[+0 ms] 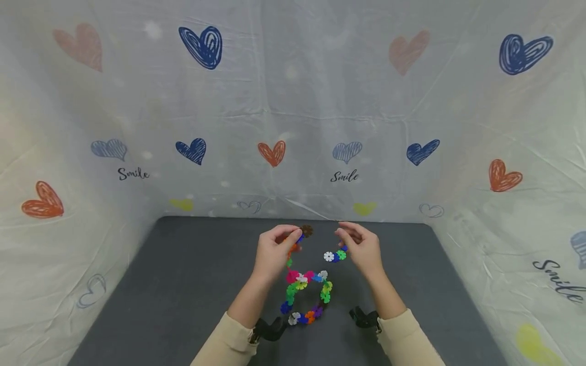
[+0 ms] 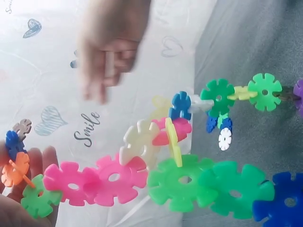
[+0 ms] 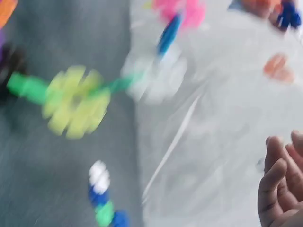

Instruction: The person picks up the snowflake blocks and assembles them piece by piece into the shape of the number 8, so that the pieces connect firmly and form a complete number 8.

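Observation:
My left hand (image 1: pixel 276 251) pinches the upper end of a chain of colourful notched flower discs (image 1: pixel 291 291), near its blue and orange discs. A brown disc (image 1: pixel 307 231) tips that end, just beyond the fingertips. Below the hand the chain forms a loop of pink, white, green, blue, purple and orange discs. My right hand (image 1: pixel 365 250) is raised to the right, fingers loosely bent with nothing between them in the right wrist view. Under it, a separate short strip of white, blue and green discs (image 2: pixel 225 139) lies on the table, apart from the hand.
The dark grey table (image 1: pixel 192 284) ends against a pale curtain (image 1: pixel 311 91) printed with hearts and "Smile", which also hangs on both sides. Black wrist camera mounts (image 1: pixel 271 329) stick out inward from both wrists.

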Action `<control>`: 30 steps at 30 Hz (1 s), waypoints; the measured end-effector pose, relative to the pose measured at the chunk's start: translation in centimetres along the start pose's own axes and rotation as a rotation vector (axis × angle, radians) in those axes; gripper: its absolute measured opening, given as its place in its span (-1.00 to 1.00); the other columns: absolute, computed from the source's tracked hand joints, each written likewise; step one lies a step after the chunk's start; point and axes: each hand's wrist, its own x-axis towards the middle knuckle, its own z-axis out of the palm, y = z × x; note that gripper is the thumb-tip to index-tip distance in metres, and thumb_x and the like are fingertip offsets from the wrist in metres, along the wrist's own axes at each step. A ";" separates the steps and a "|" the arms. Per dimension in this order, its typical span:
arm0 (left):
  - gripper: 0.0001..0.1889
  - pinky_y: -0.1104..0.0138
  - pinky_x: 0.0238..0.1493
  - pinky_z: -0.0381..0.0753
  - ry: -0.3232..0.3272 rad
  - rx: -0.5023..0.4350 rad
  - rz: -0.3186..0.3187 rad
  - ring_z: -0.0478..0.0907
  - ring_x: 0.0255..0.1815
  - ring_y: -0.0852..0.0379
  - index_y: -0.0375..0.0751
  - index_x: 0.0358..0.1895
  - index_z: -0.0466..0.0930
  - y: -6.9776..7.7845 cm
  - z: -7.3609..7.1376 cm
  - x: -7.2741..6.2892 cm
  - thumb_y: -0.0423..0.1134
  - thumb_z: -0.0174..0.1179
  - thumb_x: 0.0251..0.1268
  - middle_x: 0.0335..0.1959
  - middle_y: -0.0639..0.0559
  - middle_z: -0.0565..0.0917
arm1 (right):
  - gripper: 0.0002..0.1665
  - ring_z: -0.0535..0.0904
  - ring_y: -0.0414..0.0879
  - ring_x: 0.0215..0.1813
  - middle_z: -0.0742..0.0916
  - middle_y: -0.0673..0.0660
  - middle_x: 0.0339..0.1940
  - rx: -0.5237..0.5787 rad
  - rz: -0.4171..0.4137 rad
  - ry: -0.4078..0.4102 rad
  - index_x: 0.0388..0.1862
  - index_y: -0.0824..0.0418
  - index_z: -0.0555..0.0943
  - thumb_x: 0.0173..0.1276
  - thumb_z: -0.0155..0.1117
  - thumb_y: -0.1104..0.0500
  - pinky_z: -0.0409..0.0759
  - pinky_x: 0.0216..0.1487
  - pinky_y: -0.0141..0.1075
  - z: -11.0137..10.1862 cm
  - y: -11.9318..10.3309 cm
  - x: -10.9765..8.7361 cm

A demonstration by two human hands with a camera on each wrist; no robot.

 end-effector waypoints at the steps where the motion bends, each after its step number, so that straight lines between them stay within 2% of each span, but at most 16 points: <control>1: -0.79 0.20 -0.21 0.76 0.003 -0.008 -0.007 0.72 -0.35 -0.17 -0.22 -0.15 0.77 0.0 -0.1 0.0 -0.15 0.36 0.34 -0.16 -0.12 0.71 | -0.73 0.74 0.04 -0.36 0.80 0.33 -0.16 -0.017 0.035 0.005 0.07 0.32 0.69 0.47 0.30 0.22 0.61 -0.40 -0.41 -0.3 1.4 0.3; 5: -0.80 0.22 -0.24 0.76 -0.016 -0.038 -0.007 0.69 -0.41 -0.05 -0.25 -0.16 0.76 -0.1 -0.4 -0.1 -0.17 0.36 0.33 -0.25 -0.15 0.71 | -0.68 0.74 0.18 -0.23 0.81 0.26 -0.14 -0.136 0.178 0.034 0.09 0.23 0.70 0.46 0.33 0.11 0.63 -0.31 -0.38 -1.2 7.1 1.1; 6: -0.81 0.22 -0.25 0.76 -0.024 -0.041 -0.007 0.68 -0.42 -0.02 -0.25 -0.16 0.76 -0.1 -0.4 -0.2 -0.18 0.36 0.33 -0.26 -0.15 0.71 | -0.67 0.75 0.14 -0.21 0.82 0.24 -0.13 -0.176 0.205 0.040 0.10 0.22 0.70 0.45 0.33 0.09 0.63 -0.28 -0.38 -1.3 8.5 1.2; 10: -0.83 0.22 -0.30 0.76 -0.052 -0.064 0.022 0.64 -0.40 0.01 -0.26 -0.17 0.75 0.6 -0.5 -0.6 -0.21 0.36 0.33 -0.26 -0.16 0.68 | -0.65 0.74 0.14 -0.07 0.80 0.26 -0.06 -0.313 0.301 0.032 0.13 0.28 0.67 0.46 0.31 0.14 0.67 -0.15 -0.18 -2.1 11.7 1.1; 14: -0.81 0.21 -0.32 0.76 -0.084 -0.072 0.049 0.65 -0.38 -0.05 -0.27 -0.16 0.75 1.3 -0.4 -0.8 -0.21 0.36 0.33 -0.24 -0.18 0.68 | -0.63 0.67 0.22 0.04 0.76 0.32 0.01 -0.377 0.352 0.013 0.15 0.34 0.65 0.46 0.29 0.18 0.65 -0.03 0.02 -2.6 14.0 0.7; 19: -0.81 0.24 -0.32 0.75 -0.089 -0.068 0.041 0.66 -0.38 -0.05 -0.28 -0.14 0.74 1.1 -0.2 -0.8 -0.22 0.34 0.35 -0.24 -0.18 0.68 | -0.64 0.64 0.19 -0.02 0.76 0.28 -0.08 -0.474 0.363 0.029 0.11 0.30 0.68 0.43 0.34 0.13 0.57 0.00 0.06 -2.4 16.0 0.4; 23: -0.81 0.24 -0.32 0.75 -0.064 -0.089 0.060 0.64 -0.34 -0.25 -0.28 -0.15 0.74 0.7 -0.1 -0.8 -0.20 0.32 0.37 -0.22 -0.19 0.68 | -0.59 0.64 0.10 -0.20 0.75 0.18 -0.19 -0.560 0.357 0.049 0.08 0.22 0.69 0.38 0.40 0.00 0.57 -0.16 0.02 -1.7 16.5 0.7; 25: -0.80 0.24 -0.32 0.75 -0.054 -0.093 0.075 0.64 -0.36 -0.27 -0.28 -0.16 0.74 0.7 0.0 -0.8 -0.19 0.32 0.37 -0.23 -0.20 0.67 | -0.56 0.63 0.05 -0.27 0.73 0.13 -0.23 -0.610 0.359 0.043 0.08 0.17 0.69 0.35 0.42 -0.07 0.56 -0.24 -0.01 -1.4 16.6 0.9; 30: -0.81 0.26 -0.33 0.74 -0.038 -0.090 0.084 0.65 -0.45 0.00 -0.29 -0.16 0.74 0.7 0.1 -0.8 -0.20 0.33 0.36 -0.25 -0.18 0.68 | -0.62 0.59 0.01 -0.33 0.71 0.11 -0.26 -0.689 0.389 -0.004 -0.03 0.13 0.69 0.36 0.41 -0.10 0.52 -0.37 -0.08 -1.2 16.5 1.3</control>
